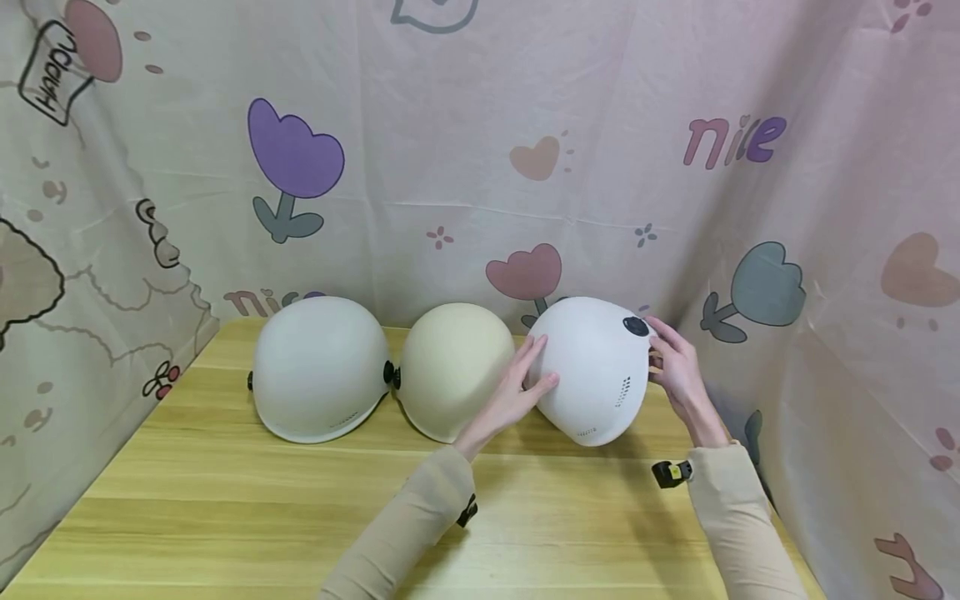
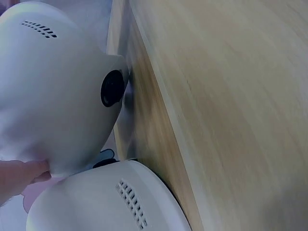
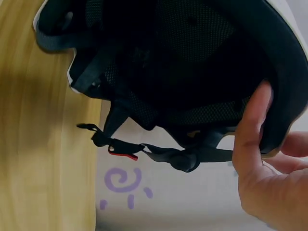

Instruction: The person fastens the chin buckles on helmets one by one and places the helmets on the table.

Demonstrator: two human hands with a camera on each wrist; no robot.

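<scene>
A white helmet [image 1: 592, 367] is tilted at the right end of the row, its right side raised off the table. My right hand [image 1: 675, 367] grips its rim; in the right wrist view the thumb [image 3: 255, 115] lies inside against the dark lining and the other fingers are outside. The black chin strap [image 3: 168, 156] with a red-tabbed buckle hangs from the opening. My left hand [image 1: 517, 387] rests on the left of the shell, its fingers fairly straight and spread. A cream helmet [image 1: 457, 367] stands just left of it, partly behind that hand.
Another white helmet [image 1: 318, 367] stands at the left end, its black side knob close against the cream helmet's knob. All are near the back edge of the wooden table [image 1: 247, 508]. A printed cloth [image 1: 450, 125] hangs behind and on both sides.
</scene>
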